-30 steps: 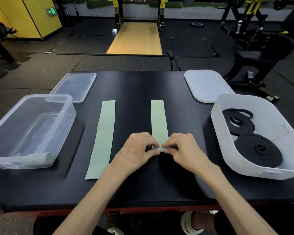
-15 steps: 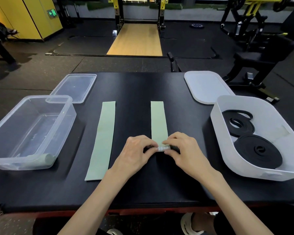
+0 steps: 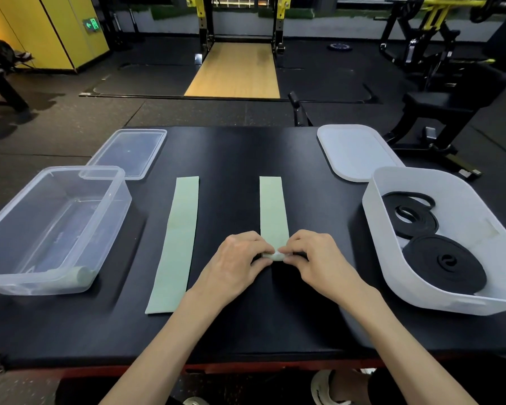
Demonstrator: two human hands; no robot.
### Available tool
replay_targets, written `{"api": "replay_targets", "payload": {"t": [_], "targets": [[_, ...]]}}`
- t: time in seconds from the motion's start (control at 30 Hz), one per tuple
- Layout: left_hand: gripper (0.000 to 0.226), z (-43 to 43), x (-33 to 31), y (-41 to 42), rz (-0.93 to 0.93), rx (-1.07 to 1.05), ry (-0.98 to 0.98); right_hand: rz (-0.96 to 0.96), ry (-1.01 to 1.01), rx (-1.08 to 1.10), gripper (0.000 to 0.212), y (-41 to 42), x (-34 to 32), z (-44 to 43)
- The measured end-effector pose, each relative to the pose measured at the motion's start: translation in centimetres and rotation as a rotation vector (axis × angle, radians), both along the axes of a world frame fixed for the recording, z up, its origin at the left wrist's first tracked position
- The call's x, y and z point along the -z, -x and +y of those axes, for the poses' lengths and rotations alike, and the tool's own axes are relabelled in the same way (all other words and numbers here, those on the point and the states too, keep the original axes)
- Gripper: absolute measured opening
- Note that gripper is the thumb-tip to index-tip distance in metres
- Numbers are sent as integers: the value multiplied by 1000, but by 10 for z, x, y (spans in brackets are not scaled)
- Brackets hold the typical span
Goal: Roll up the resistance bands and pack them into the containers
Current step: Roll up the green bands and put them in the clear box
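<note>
The left hand (image 3: 234, 258) and right hand (image 3: 319, 255) both pinch the small roll (image 3: 273, 256) at the near end of the right green band (image 3: 272, 209) on the surface (image 3: 231, 153) — it has crept slightly forward, rolling barely begun — left band (image 3: 178, 244) untouched.

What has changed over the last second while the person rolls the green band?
The rolled end of the right green band has crept slightly farther from the person, shortening its flat part; the left hand and right hand keep pinching it. The left green band, clear container and white tub stayed put.
</note>
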State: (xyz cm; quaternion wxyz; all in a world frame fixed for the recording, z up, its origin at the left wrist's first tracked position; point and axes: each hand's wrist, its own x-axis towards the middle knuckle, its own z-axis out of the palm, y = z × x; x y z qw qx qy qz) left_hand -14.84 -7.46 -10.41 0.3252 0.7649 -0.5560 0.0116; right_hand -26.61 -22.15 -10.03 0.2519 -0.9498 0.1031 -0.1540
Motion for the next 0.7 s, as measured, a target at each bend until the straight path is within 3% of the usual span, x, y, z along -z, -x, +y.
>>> {"api": "replay_targets", "payload": {"t": [0.23, 0.37, 0.7], "targets": [[9, -2, 3, -3, 44, -30, 19, -36, 58, 40, 26, 8, 6, 3], [6, -4, 4, -4, 44, -55, 37, -95, 58, 50, 21, 5, 9, 6], [19, 0, 13, -1, 116, -63, 69, -63, 26, 65, 21, -7, 9, -1]]}}
